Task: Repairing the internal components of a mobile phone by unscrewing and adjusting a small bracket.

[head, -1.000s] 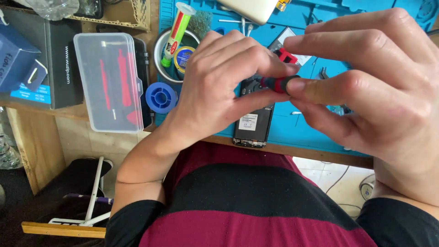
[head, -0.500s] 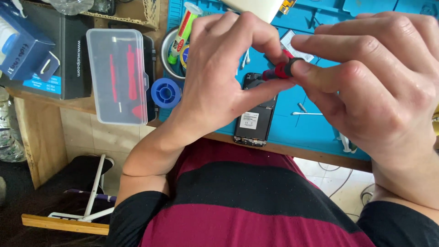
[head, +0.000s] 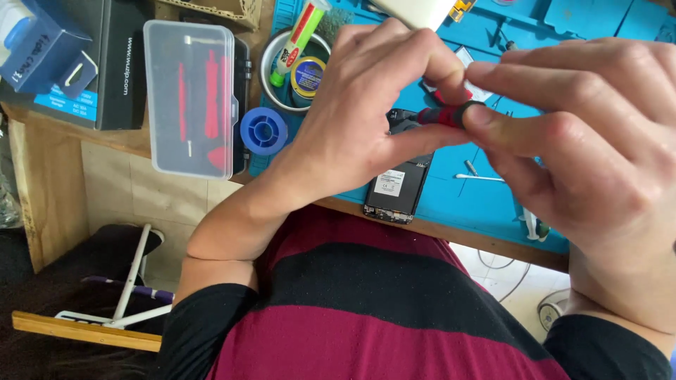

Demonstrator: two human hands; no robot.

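both hands, left hand point(head: 352, 119) and right hand point(head: 584, 148), are pinching a slim red-and-black screwdriver point(head: 442, 115) over an opened phone point(head: 396, 190) lying at the blue rubbery mat's point(head: 465, 204) front edge

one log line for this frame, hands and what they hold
left hand: grips screwdriver | right hand: pinches its end | below: opened phone on blue mat

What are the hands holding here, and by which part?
Both hands share a small red-and-black screwdriver. The left hand pinches the red end, the right hand the black end, above an opened phone on the blue mat.
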